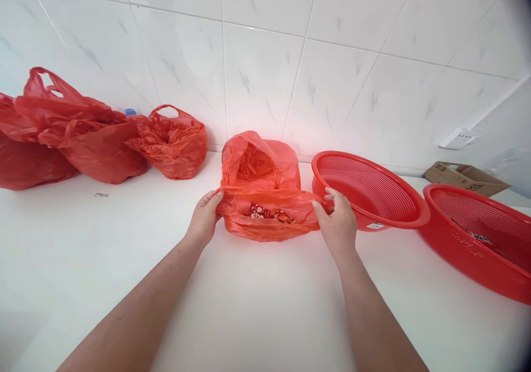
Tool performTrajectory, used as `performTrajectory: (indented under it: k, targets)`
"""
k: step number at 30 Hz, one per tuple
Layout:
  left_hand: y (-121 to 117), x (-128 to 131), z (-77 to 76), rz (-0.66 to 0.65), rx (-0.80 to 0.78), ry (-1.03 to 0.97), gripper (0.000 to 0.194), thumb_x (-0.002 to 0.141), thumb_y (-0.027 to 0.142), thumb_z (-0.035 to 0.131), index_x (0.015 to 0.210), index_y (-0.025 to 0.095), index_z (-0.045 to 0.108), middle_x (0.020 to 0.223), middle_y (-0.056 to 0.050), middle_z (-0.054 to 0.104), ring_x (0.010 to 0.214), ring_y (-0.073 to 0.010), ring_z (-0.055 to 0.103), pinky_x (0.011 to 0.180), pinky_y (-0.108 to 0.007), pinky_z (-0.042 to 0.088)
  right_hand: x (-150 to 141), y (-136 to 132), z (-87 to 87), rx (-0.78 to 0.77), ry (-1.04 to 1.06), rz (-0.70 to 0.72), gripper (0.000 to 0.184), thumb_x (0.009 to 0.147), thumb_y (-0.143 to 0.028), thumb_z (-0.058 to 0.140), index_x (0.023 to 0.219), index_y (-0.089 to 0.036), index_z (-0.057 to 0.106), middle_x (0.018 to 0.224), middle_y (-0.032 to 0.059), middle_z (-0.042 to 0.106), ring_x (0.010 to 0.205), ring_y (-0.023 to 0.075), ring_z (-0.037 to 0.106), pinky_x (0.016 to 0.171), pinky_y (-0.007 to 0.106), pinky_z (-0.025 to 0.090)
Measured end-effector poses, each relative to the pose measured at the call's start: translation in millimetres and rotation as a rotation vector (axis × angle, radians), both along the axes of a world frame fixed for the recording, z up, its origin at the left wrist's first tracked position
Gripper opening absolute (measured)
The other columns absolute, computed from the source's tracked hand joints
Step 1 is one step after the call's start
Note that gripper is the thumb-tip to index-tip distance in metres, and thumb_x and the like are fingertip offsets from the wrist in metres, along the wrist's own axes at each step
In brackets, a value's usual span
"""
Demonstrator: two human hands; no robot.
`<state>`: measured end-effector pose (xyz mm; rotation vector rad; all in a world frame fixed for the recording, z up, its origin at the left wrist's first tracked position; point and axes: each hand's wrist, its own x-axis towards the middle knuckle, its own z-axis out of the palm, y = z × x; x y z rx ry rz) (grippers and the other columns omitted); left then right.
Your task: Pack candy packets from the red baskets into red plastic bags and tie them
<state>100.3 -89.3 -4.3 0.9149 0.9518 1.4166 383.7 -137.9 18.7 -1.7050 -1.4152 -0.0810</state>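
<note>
Left hand (202, 220): mine, bare; left thumb (214, 200) in view, other fingers partly hidden.
Left forearm (143, 300): bare from my wrist to the lower edge of view; narrow at the wrist, broadening toward the elbow; one small spot (120, 319) on the skin.
Right hand (341, 227): mine, bare; right thumb (321, 212) and back of hand in view, some fingertips hidden.
Right forearm (369, 311): bare as well; same tapering shape, cut off by the lower edge of view.
Clothing: whatever I wear lies beyond the edge, so I cannot list it.

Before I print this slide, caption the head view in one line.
Left hand and right hand hold open a red plastic bag with wrapped packets inside, beside a red basket.
</note>
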Motion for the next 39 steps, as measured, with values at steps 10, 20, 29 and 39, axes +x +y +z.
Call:
performTrajectory:
  k: [10,20,29,39]
  targets:
    - [1.9,-1.3,-0.1,0.157,0.013,0.023,0.034,0.071,0.049,0.066,0.074,0.017,0.057,0.07,0.001,0.058,0.063,-0.0119,0.053,0.058,-0.022,0.044,11.8,2.6,-0.2,-0.405,0.612,0.423,0.033,0.071,-0.039,0.068,0.097,-0.022,0.059,0.095,0.0063,0.068,0.077,0.021,0.066,0.063,0.033,0.052]
    - [9.9,-2.5,40.7,0.144,0.074,0.016,0.028,0.072,0.04,0.066,0.065,0.017,0.052,0.06,0.003,0.051,0.054,-0.0092,0.046,0.051,-0.02,0.039,28.9,-0.3,19.7,0.005,0.988,0.638,0.026,0.074,-0.031,0.063,0.099,-0.027,0.058,0.098,0.0019,0.066,0.087,0.0186,0.064,0.075,0.035,0.052]
    - [6.6,16.0,133.3,-0.029,0.423,0.139,0.018,0.071,0.03,0.065,0.068,0.017,0.053,0.073,0.0,0.058,0.068,-0.0117,0.056,0.062,-0.024,0.045,42.6,-3.5,54.4,0.215,0.667,0.341,0.036,0.067,-0.022,0.069,0.102,-0.025,0.061,0.085,-0.001,0.061,0.077,0.0142,0.06,0.068,0.029,0.051]
    - [3.6,1.2,153.8,-0.003,0.31,0.37,0.029,0.069,0.028,0.07,0.06,0.017,0.044,0.063,0.0,0.054,0.053,-0.0084,0.049,0.049,-0.022,0.039,58.7,2.7,123.7,-0.093,0.637,0.396,0.028,0.06,-0.011,0.057,0.083,-0.023,0.067,0.067,-0.0027,0.059,0.052,0.0089,0.05,0.042,0.021,0.036]
